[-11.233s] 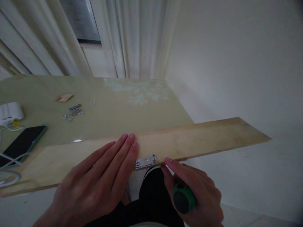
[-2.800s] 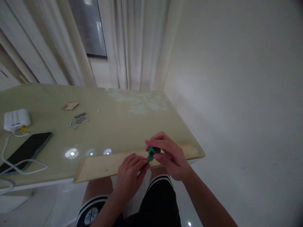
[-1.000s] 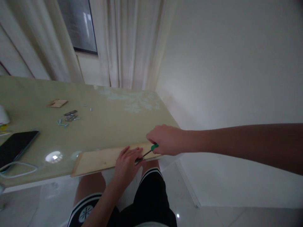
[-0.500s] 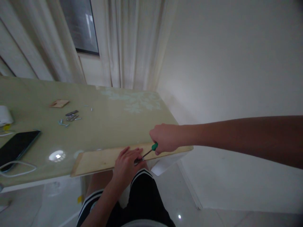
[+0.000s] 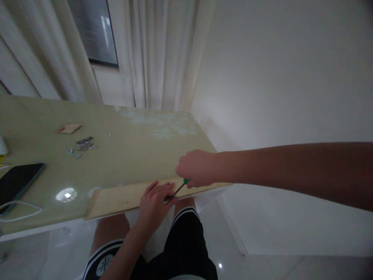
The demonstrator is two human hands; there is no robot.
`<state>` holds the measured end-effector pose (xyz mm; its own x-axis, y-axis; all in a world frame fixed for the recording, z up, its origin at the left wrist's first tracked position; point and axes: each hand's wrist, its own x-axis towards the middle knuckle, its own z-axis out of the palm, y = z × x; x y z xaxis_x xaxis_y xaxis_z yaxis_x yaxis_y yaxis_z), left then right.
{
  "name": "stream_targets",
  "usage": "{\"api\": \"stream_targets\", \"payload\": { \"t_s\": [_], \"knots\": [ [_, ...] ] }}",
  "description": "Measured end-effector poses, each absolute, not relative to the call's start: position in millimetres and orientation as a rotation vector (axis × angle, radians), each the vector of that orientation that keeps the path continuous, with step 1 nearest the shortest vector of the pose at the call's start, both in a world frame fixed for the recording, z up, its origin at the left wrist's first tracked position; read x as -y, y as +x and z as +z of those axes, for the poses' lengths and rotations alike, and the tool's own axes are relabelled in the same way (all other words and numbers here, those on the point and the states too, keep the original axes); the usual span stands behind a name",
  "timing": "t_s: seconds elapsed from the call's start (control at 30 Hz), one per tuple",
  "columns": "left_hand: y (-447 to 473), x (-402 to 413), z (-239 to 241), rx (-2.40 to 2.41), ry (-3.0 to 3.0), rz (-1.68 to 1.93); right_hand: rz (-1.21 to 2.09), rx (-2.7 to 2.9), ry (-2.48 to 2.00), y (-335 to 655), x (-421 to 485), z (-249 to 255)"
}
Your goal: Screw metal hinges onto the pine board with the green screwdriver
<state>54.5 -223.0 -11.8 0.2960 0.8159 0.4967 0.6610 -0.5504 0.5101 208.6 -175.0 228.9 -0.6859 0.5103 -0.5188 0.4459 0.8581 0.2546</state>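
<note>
A long, pale wooden board (image 5: 116,197) lies along the front edge of the table. My left hand (image 5: 154,204) rests on it, fingers over the top and thumb at the near edge, pinching a small metal piece (image 5: 168,198) against the wood. My right hand (image 5: 196,169) is closed round the green handle of a screwdriver (image 5: 180,188). Its shaft slants down to the left, with the tip at the metal piece. Whether the tip sits in a screw is too small to tell.
On the green table (image 5: 131,155) lie several screws (image 5: 74,153), some metal plates (image 5: 84,144) and a thin wooden piece (image 5: 68,128). A dark phone (image 5: 20,182) and a white cable (image 5: 32,202) are at the left. The wall (image 5: 276,97) borders the table's right side.
My right hand has shifted slightly left, and its wrist has turned on the screwdriver, so less of the green handle shows. My left hand stays on the board. My legs have moved apart.
</note>
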Motion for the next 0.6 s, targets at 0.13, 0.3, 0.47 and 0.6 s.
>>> {"api": "stream_targets", "payload": {
  "t_s": [0.13,0.3,0.47,0.6],
  "knots": [
    [55.6,224.4,-9.5,-1.403,2.377,1.068,0.305,-2.550,0.021,208.3,185.7,233.7],
    [56.1,224.6,-10.8,-1.389,2.361,1.066,0.148,-2.543,0.567,205.4,182.0,223.2],
    [55.2,223.9,-9.5,-1.367,2.353,1.044,0.042,-2.418,0.775,188.6,163.9,229.4],
    [56.8,225.1,-4.6,-1.393,2.355,1.050,0.258,-2.506,0.212,185.3,172.3,236.8]
  ]
}}
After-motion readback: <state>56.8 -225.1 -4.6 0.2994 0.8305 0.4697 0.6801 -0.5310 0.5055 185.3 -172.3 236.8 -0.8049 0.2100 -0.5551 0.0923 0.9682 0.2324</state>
